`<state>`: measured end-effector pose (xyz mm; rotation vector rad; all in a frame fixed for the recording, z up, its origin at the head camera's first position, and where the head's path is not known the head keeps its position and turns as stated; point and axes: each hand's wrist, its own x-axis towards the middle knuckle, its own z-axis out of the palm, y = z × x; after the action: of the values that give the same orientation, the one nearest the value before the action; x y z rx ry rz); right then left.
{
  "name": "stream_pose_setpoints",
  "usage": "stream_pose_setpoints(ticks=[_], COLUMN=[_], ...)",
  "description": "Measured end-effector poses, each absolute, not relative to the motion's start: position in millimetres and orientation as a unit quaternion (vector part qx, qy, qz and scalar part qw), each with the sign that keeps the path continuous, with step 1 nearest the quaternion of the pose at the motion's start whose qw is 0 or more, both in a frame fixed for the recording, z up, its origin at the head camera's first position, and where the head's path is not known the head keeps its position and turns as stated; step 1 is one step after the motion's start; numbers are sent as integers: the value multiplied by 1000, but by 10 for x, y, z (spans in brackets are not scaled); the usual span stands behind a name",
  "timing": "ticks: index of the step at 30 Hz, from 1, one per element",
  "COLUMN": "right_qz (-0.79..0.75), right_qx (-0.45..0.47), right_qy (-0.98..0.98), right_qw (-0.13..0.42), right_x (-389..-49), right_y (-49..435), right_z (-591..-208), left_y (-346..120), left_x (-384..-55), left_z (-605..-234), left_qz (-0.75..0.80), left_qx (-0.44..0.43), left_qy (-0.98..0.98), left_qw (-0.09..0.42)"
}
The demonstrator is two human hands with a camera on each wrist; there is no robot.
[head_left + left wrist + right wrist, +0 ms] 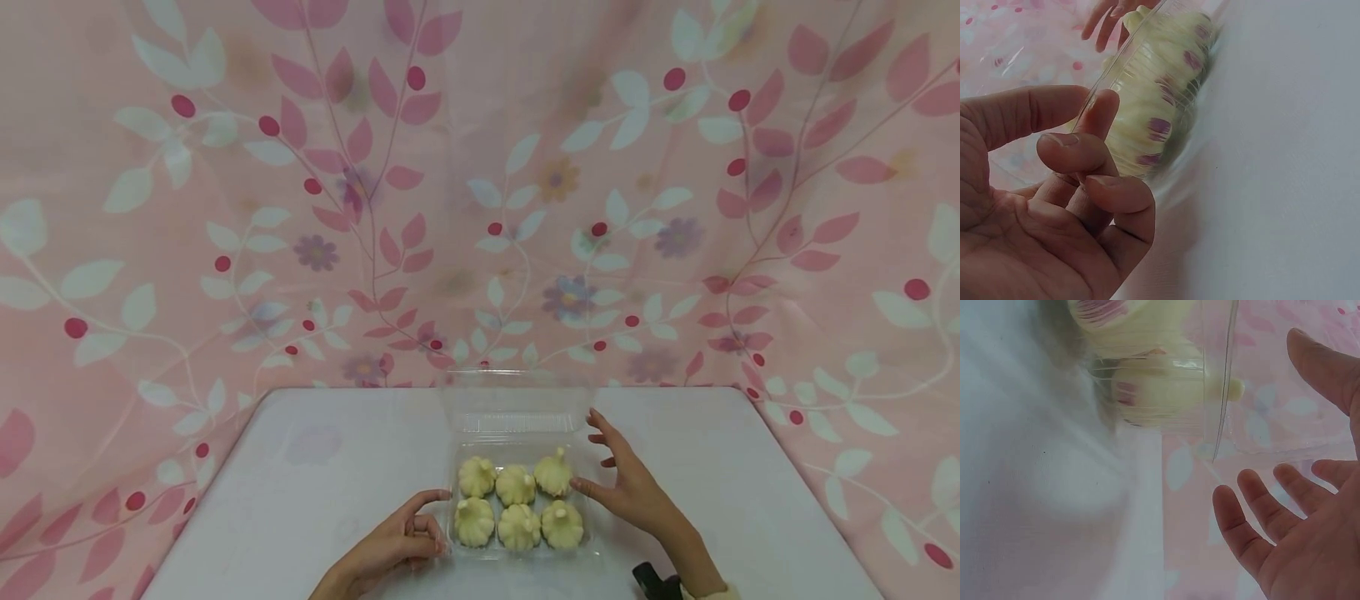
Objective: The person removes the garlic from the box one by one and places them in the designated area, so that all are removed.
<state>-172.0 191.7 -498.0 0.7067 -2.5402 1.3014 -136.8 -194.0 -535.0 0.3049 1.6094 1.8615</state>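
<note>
A clear plastic clamshell box (517,552) stands on the white table with its lid (517,408) raised at the back. In it sit several pale yellow garlic bulbs (518,527) in two rows, with short stalks and purple marks low on their sides in the left wrist view. My left hand (397,537) pinches the box's left rim (1116,62), its other fingers curled beside the wall. At the right side, my right hand (633,492) is spread with nothing gripped; in the right wrist view its fingers are apart from the box's rim (1225,381).
The white table (300,483) ends just behind the box, where a pink leaf-patterned cloth (465,208) hangs. A black object (654,581) shows at my right wrist, by the front edge of the view.
</note>
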Motion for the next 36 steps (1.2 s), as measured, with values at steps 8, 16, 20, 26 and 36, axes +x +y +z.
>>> stream_pose_setpoints(ticks=[8, 16, 20, 26, 36], right_qz=[458, 467, 459, 456, 448], right_qx=[222, 201, 181, 183, 202], right_qy=[-858, -861, -869, -870, -871], right_qw=[69, 12, -26, -40, -11], right_x=[-1777, -1860, -1840, -1825, -1760], right_y=[1906, 1958, 1941, 1941, 1970], right_z=[-5004, -5173, -5206, -5247, -5261], left_y=[-1946, -1953, -1941, -1932, -1946], left_x=[-1355, -1351, -1344, -1348, -1329], left_z=[-5369, -5375, -5366, -5342, -5334], left_qz=[712, 712, 711, 710, 703], left_qx=[116, 114, 115, 128, 127], left_qy=[610, 609, 607, 602, 613], left_qw=[327, 330, 335, 342, 338])
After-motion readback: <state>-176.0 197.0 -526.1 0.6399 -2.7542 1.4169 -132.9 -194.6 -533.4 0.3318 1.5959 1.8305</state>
